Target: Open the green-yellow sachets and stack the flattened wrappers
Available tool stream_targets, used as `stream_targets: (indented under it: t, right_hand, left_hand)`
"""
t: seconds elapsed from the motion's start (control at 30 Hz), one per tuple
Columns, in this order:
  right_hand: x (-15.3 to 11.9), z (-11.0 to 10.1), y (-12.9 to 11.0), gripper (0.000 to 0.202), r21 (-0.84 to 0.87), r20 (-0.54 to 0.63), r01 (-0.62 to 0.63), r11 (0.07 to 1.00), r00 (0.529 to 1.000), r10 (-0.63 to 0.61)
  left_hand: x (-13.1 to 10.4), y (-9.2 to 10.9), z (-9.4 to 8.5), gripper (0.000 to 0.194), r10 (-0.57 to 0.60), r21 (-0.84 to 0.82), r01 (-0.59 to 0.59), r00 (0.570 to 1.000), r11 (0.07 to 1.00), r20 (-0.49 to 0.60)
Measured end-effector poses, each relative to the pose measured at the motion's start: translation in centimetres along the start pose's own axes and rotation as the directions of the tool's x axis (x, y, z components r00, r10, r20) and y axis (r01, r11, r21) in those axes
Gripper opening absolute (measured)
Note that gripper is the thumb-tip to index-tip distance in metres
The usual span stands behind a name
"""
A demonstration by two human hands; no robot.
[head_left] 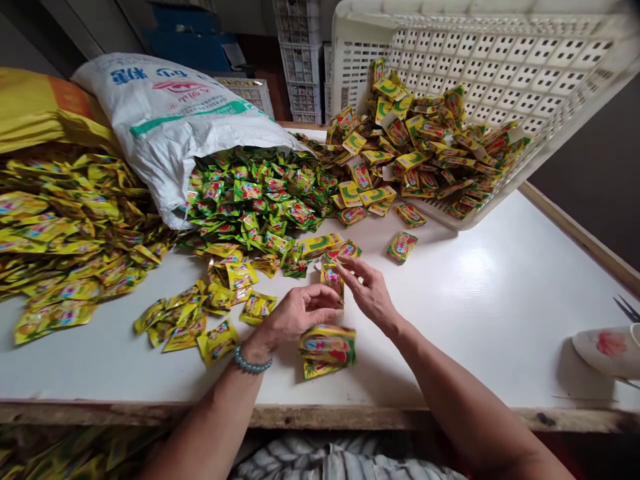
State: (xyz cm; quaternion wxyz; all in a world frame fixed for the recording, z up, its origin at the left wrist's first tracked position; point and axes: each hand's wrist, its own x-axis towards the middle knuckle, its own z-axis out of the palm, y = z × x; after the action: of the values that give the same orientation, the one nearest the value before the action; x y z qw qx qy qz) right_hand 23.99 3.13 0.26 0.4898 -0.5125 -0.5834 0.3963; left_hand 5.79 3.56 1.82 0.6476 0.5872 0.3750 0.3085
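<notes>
My right hand (pixel 369 291) has its fingertips and thumb at the upper right edge of a small yellow-and-green printed box (pixel 331 280), pinching it. My left hand (pixel 299 312), with a beaded bracelet (pixel 253 363) at its wrist, is beside the box's lower end, fingers curved and a gap between thumb and fingers. Just below the left hand, a similar box (pixel 327 343), blurred by motion, overlaps another box (pixel 320 368). Small yellow packets (pixel 217 297) lie left of my left hand. Beyond both hands is a heap of green packets (pixel 260 200).
A white sack (pixel 175 107) lies open behind the green packets. A large pile of yellow packets (pixel 75 227) covers the left side. The tilted white crate (pixel 500 60) spills small boxes (pixel 400 147) onto the table (pixel 470 313). A cup (pixel 607 350) lies at the right edge.
</notes>
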Motion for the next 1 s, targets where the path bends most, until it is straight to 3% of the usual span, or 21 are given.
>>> stream_targets:
  t: [0.1,0.17,0.27,0.33,0.43,0.5,0.6,0.7,0.77,0.8,0.93,1.0]
  right_hand:
    - [0.1,0.0,0.9,0.029,-0.294,0.072,0.207,0.933,0.978,-0.194]
    - [0.0,0.4,1.3,0.028,-0.384,0.197,0.355,0.852,0.933,-0.3]
    - [-0.3,0.9,1.7,0.028,-0.516,0.355,0.464,0.72,0.881,-0.313]
    - [-0.4,1.1,1.7,0.021,-0.609,0.381,0.445,0.657,0.89,-0.25]
    - [0.1,1.5,1.1,0.013,-0.704,0.287,0.329,0.629,0.942,-0.172]
    - [1.1,2.1,0.3,0.019,-0.726,0.299,0.344,0.595,0.938,-0.176]
    - [3.3,3.6,-0.6,0.024,-0.685,0.523,0.556,0.471,0.825,-0.214]
    - [5.5,5.3,-0.4,0.023,-0.637,0.666,0.684,0.355,0.72,-0.194]
    - [6.5,6.1,0.0,0.023,-0.617,0.683,0.701,0.359,0.703,-0.199]
    - [6.7,6.3,0.1,0.024,-0.614,0.661,0.678,0.405,0.722,-0.206]
    - [6.0,5.5,-0.1,0.021,-0.552,0.366,0.331,0.765,0.921,-0.134]
    - [4.9,4.3,-0.5,0.018,-0.411,0.264,0.187,0.892,0.961,-0.08]
  left_hand:
    - [-1.0,0.2,-2.5,0.018,0.175,0.4,-0.101,0.973,0.911,-0.151]
    - [-2.0,0.1,-4.8,0.026,0.241,0.651,-0.037,0.944,0.758,-0.227]
    - [-3.5,-0.5,-7.3,0.047,0.158,0.874,0.093,0.969,0.477,-0.189]
    - [-4.0,-0.9,-8.0,0.046,0.055,0.919,0.162,0.979,0.36,-0.194]
    - [-4.1,-1.2,-8.0,0.036,-0.04,0.916,0.252,0.967,0.313,-0.253]
    - [-4.1,-1.1,-8.0,0.025,-0.023,0.913,0.263,0.963,0.311,-0.269]
    - [-4.9,-1.2,-8.7,0.02,0.086,0.93,0.205,0.967,0.305,-0.242]
    - [-6.4,-1.8,-9.6,0.027,0.089,0.95,0.167,0.976,0.265,-0.197]
    - [-7.3,-2.1,-9.9,0.026,0.07,0.941,0.166,0.979,0.294,-0.194]
    - [-7.6,-2.2,-9.8,0.025,0.066,0.922,0.177,0.975,0.344,-0.212]
    - [-7.1,-2.0,-9.2,0.022,0.054,0.637,0.241,0.912,0.732,-0.407]
    - [-6.0,-1.9,-8.9,0.03,0.061,0.45,0.185,0.876,0.874,-0.479]
